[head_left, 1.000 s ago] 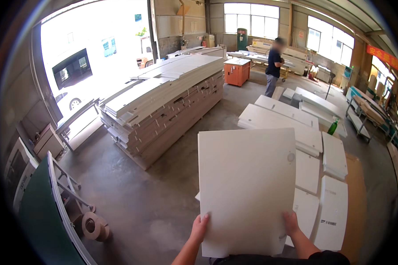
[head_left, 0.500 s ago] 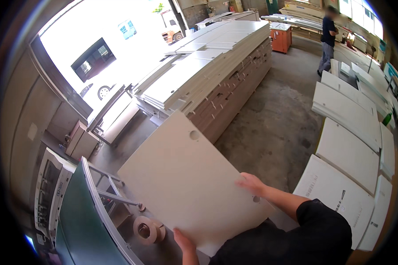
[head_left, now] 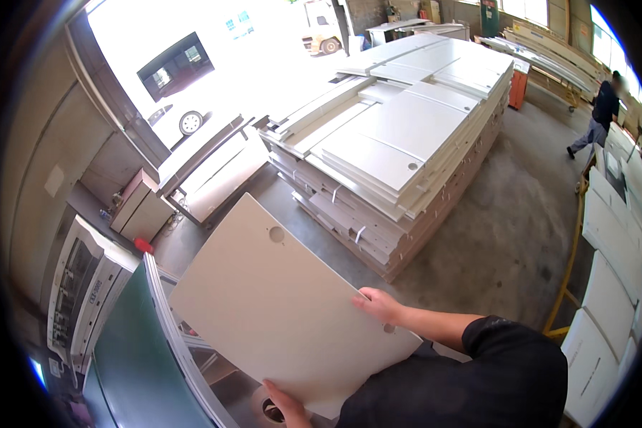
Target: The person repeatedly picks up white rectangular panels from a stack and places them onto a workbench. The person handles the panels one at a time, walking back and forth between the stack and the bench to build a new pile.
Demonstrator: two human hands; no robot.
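Note:
A flat, off-white panel (head_left: 292, 314) is tilted in front of me, with round hinge-cup holes near two of its corners. My right hand (head_left: 379, 305) is closed on its right edge, the thumb lying on the face and the other fingers partly hidden behind. At the lower left edge, my left hand (head_left: 285, 406) is closed round the board, its fingers mostly out of sight underneath. Close by that hand, a brown roll (head_left: 262, 405) of strip material shows partly behind the panel.
Left of the panel runs a green conveyor belt (head_left: 139, 349) with a metal rail, beside a white machine (head_left: 85, 285). A tall stack of white panels (head_left: 399, 135) stands ahead. More white boards (head_left: 603, 357) lie along the right. A person (head_left: 605, 114) walks at the far right.
My view has swung left, so the panel stack appears farther right. The panel stays in both hands, slightly lower and closer to the green belt. The distant person has gone from standing to walking.

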